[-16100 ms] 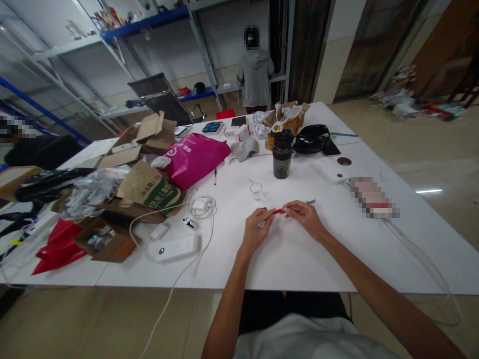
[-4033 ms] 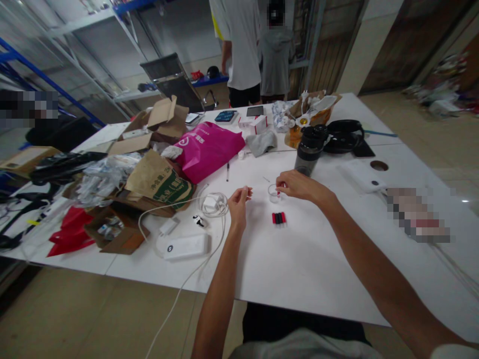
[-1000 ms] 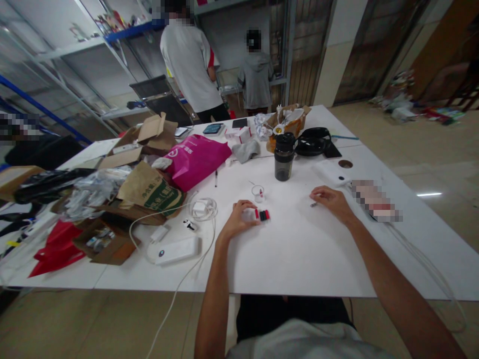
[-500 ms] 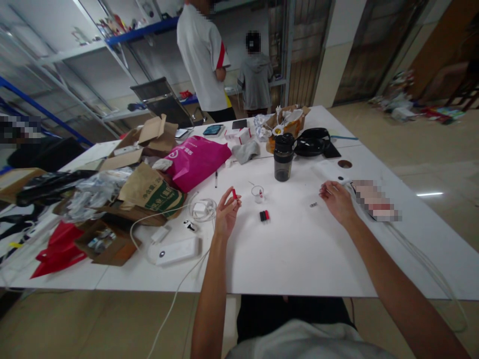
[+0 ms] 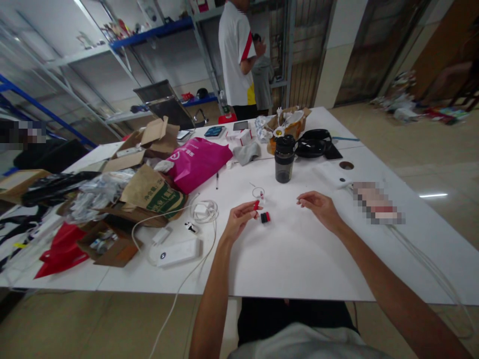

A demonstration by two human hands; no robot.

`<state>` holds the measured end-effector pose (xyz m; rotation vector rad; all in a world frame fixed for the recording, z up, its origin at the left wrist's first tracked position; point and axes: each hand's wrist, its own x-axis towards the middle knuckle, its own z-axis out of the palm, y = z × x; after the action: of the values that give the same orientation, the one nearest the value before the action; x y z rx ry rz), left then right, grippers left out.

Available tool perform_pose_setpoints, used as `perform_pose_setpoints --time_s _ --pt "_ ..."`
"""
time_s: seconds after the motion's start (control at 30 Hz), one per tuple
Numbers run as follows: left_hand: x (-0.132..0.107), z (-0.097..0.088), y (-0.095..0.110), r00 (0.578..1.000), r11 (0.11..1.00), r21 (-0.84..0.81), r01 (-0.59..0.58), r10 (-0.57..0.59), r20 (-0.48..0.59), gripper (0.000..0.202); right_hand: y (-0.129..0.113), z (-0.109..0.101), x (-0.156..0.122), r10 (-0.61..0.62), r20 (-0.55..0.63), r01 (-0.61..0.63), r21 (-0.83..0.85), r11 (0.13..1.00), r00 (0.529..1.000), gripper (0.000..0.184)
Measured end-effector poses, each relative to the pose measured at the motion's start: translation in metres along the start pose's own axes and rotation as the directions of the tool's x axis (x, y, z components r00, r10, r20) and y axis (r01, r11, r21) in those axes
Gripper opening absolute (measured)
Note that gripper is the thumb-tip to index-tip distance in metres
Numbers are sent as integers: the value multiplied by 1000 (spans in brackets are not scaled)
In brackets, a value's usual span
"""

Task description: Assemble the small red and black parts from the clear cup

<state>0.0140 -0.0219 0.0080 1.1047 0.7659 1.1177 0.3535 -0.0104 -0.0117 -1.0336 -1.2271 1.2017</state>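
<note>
My left hand pinches a small red cylindrical piece between thumb and fingertips, held over the white table. Just right of those fingertips lies a short row of black and red cylinders, with thin ends too small to make out. Behind it stands a small clear cup with something reddish in or beside it. My right hand hovers to the right, thumb and fingers pressed together; whatever is between the tips is too small to name. The hands are apart.
A dark tumbler stands behind the hands. A white power bank, a coiled cable, a pink bag and open cartons fill the left side. A phone with a cable lies right. Two people stand beyond the table.
Both hands have moved inward, the left one rightward with the red piece and the right one leftward. The tiny metal piece near my right hand no longer shows on the table. One person behind has shifted right.
</note>
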Motion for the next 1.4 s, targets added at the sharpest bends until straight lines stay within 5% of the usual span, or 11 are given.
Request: perform_pose_setpoints --time_s 0.13,0.27,0.57,1.4 --pt "0 15 -10 998 994 105 37 -41 37 38 5 27 -12 82 234 -80 -20 997 969 38" --pt "1 29 -21 1000 972 233 4 -3 -6 39 12 42 -17 89 332 -86 -22 996 939 40" --pt "-1 42 -23 974 787 583 -203 226 34 28 14 39 -16 144 288 -145 -20 989 947 43" --pt "0 33 -36 936 653 683 -327 322 140 16 12 40 -17 120 296 -82 -139 987 948 41"
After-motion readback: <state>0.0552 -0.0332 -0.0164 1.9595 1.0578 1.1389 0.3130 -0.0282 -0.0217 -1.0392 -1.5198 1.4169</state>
